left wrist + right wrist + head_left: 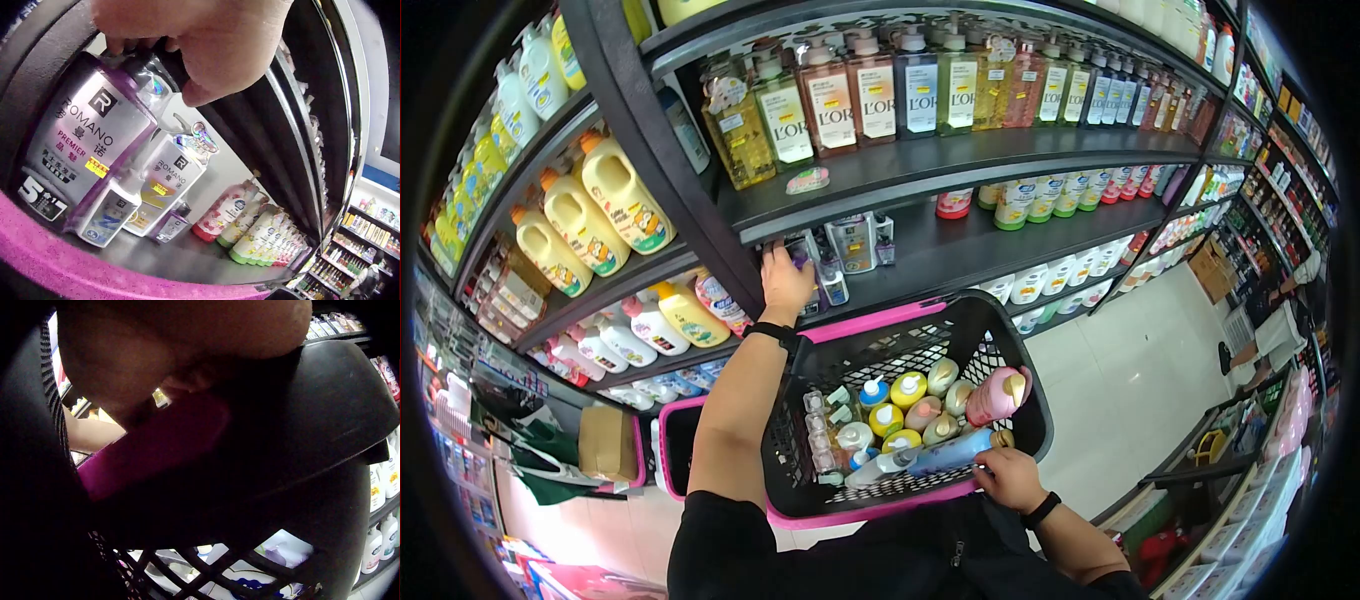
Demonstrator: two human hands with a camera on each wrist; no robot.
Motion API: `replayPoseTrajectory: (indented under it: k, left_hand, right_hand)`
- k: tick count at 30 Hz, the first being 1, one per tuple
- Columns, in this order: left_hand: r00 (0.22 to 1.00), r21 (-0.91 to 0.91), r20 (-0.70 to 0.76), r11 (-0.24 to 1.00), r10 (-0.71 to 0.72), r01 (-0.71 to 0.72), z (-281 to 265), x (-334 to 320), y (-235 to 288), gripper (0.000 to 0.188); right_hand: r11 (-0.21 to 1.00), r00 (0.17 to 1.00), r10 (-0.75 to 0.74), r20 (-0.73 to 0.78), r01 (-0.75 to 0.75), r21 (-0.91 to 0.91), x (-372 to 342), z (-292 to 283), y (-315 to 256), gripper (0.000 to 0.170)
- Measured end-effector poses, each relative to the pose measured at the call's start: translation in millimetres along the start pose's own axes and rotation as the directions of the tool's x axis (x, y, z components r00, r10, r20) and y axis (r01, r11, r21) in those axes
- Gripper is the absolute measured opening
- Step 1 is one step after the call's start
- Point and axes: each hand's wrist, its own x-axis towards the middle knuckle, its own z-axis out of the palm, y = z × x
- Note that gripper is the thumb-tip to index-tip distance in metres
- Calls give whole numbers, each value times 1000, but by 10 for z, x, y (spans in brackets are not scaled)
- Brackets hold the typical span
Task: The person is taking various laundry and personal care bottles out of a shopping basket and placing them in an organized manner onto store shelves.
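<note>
My left hand [786,283] reaches onto the lower shelf and grips a purple-and-silver Romano bottle [94,137] near its dark top, with fingertips behind it and the thumb on the near side. A smaller white Romano bottle [107,215] stands in front of it, and a boxed Romano pack [164,178] is beside it. My right hand [1012,480] holds the near pink-edged rim of a black shopping basket [1040,400], its fingers partly hidden in the right wrist view. Inside the basket are several pump bottles, a pink bottle [997,395] and a blue bottle [953,452].
Pump bottles labelled L'OR [873,95] line the shelf above. Further right on the lower shelf stand flowered bottles [1015,203]. Large yellow jugs [625,195] fill the shelf at left, past a black upright post [665,160]. A cardboard box [608,442] stands at lower left.
</note>
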Motion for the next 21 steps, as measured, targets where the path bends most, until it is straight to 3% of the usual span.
replayPoseTrajectory:
  k: [2,3,8,11,12,15,16,19,21]
  left_hand:
    - [997,83,-19,994,70,-68,19,122,-82,67]
    - [1000,104,28,994,-15,12,16,130,53,57]
    - [985,315,171,947,6,-60,-81,163,195,46]
    - [928,378,363,897,83,-228,-300,101,376,43]
    - [911,369,340,857,235,-359,-327,62,379,42]
    - [851,405,455,791,261,-459,-396,-32,493,38]
    - [846,412,431,765,314,-494,-400,-62,476,38]
    - [851,477,507,779,135,-407,-487,-112,664,39]
    - [818,487,568,766,88,-421,-497,-92,687,42]
  right_hand:
    - [1000,999,16,31,-16,-6,32,33,-44,18]
    - [1000,999,21,27,-21,-10,-24,-71,2,18]
    - [1000,1000,20,-12,-20,-14,-5,-56,-19,16]
    - [1000,1000,11,-28,-11,-17,1,-47,-21,16]
    - [1000,999,10,-31,-11,-17,1,-36,-22,16]
    - [1000,999,-3,-32,2,-28,-7,-42,-5,16]
    - [999,999,-11,-35,10,-31,-7,-35,-3,16]
    - [999,999,-27,-43,26,-39,-17,-39,2,15]
    - [999,998,-37,-52,35,-42,-31,-46,10,15]
